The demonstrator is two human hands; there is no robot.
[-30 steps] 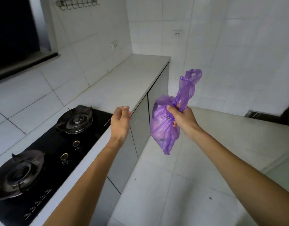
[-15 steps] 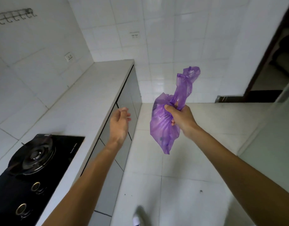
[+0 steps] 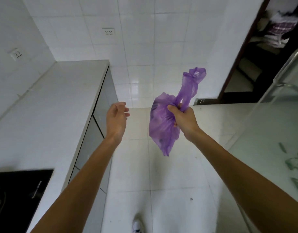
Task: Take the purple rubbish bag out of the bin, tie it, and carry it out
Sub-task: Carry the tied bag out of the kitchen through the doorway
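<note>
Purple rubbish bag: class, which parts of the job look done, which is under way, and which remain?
Done: the purple rubbish bag is out of the bin, hanging in the air with its neck gathered. In hand: the right-hand grip clutches that neck; the left-hand grip is open and holds nothing. A knot cannot be made out. Left: carrying it through the doorway ahead on the right.

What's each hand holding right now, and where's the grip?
The right hand grips the purple rubbish bag at its gathered neck, with the loose top sticking up above the fist and the body hanging below. The left hand holds nothing.
</note>
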